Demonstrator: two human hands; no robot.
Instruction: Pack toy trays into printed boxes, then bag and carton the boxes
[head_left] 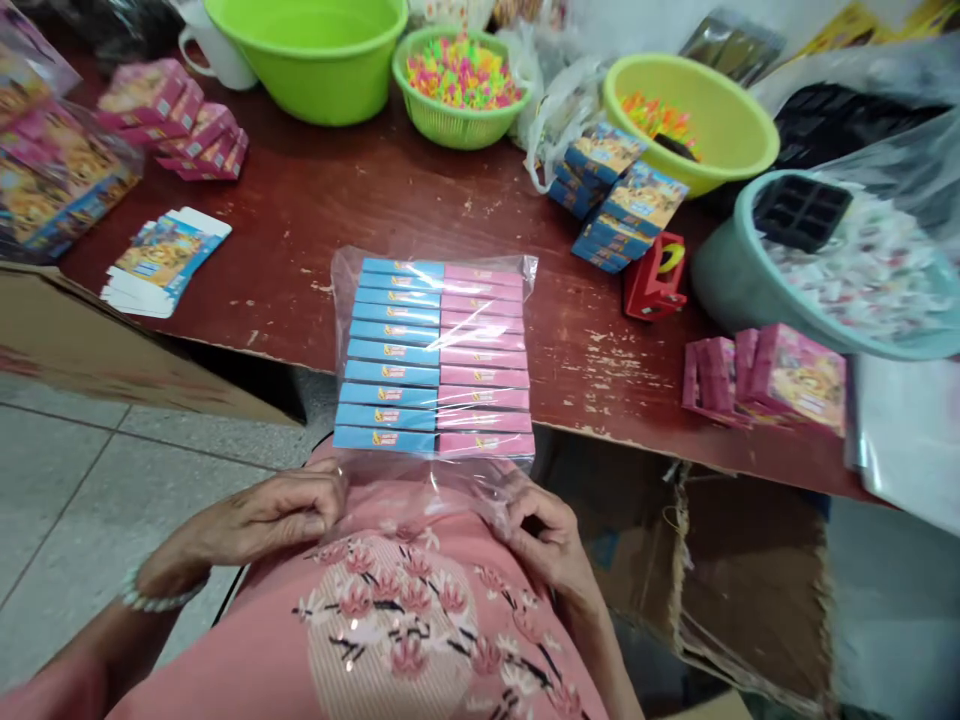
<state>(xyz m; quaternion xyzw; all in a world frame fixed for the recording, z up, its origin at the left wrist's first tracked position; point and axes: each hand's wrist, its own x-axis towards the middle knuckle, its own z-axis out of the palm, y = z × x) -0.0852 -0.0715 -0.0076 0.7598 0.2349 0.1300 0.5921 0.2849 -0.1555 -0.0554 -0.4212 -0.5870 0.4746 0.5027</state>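
A clear plastic bag (431, 475) lies at the table's front edge, its open end toward my body. Inside it are two columns of small flat boxes, blue boxes (390, 372) on the left and pink boxes (484, 377) on the right. My left hand (281, 515) pinches the near left corner of the bag, fingers curled. At the near right corner my right hand (547, 530) grips the bag's edge between thumb and fingers. Both hands rest close to the pink shirt, below the row of boxes.
Flattened blue cartons (169, 260) lie at left, with pink boxes (202, 130) behind. Along the back stand a green basin (315, 70), a green basket (454, 125) and a yellow basin (720, 90). At right are blue boxes (619, 215), a red tape dispenser (654, 280) and a teal basin (727, 270).
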